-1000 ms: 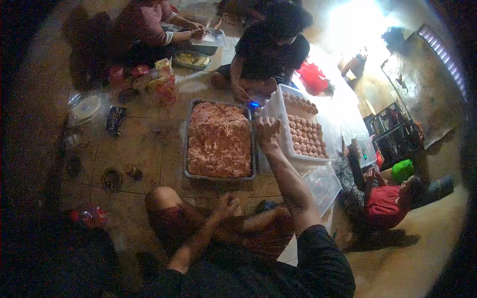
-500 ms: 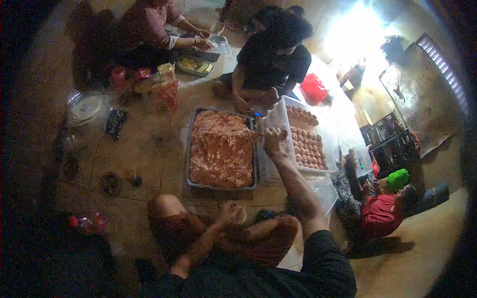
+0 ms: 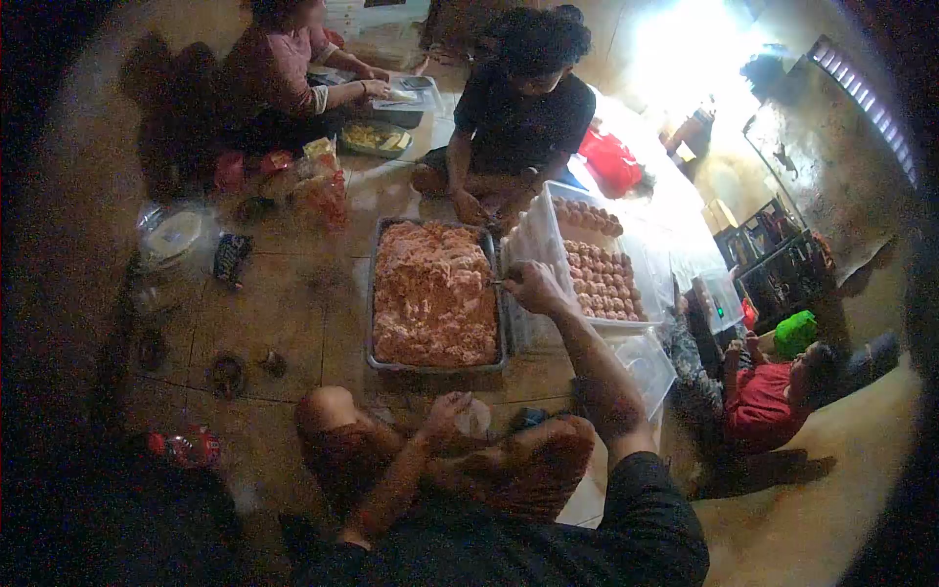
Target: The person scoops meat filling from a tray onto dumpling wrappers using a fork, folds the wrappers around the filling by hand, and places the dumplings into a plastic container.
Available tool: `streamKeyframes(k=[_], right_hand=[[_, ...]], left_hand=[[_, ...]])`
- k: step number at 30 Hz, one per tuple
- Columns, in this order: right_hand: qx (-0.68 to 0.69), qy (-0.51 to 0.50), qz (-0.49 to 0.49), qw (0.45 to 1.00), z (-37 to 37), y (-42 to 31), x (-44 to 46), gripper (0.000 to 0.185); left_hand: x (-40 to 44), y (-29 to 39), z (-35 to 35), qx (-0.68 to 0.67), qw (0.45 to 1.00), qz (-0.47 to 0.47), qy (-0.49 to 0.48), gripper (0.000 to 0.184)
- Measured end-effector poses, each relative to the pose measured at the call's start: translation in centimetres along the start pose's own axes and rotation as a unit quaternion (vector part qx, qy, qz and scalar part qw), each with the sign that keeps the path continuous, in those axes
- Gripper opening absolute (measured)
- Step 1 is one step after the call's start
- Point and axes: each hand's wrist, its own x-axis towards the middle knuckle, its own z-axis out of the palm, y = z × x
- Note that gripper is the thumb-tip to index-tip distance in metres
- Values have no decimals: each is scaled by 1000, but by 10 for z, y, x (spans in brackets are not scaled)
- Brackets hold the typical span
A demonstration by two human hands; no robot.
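In the head view, the wearer's right hand (image 3: pixel 538 287) is closed around a thin utensil (image 3: pixel 501 283), whose tip points over the right rim of the deep tray (image 3: pixel 435 368). The tray stands on the tiled floor (image 3: pixel 284 313), heaped with a pinkish minced mixture (image 3: pixel 430 303). The two hands are well apart: the left hand (image 3: pixel 448 405) is low above the crossed legs (image 3: pixel 528 455), its fingers drawn together at a pale round piece (image 3: pixel 474 420), though I cannot tell whether they grip it or merely rest against it. If that hold is slack, the piece could slip onto the legs or the floor. To the right of the tray, a translucent tub (image 3: pixel 531 240) holds rows of meatball-like lumps (image 3: pixel 599 279). The right forearm (image 3: pixel 599 367) reaches up close beside it, so a careless swing of the wrist could knock the wall and jostle the soft-looking rows. The heap looks near rim height, so a hard scoop towards that side might push some over the edge. The facing person (image 3: pixel 528 112) has their hands close to the tray's far corner, where a long reach could bump them.
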Motion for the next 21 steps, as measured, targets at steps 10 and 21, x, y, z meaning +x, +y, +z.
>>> streamKeyframes(k=[10,21], right_hand=[[348,142,32,926,25,-70,-103,16],[411,227,4,883,60,-88,-140,13]], left_hand=[[11,112,-62,-615,780,75,-88,80],[-7,165,-38,-700,641,222,-221,90]])
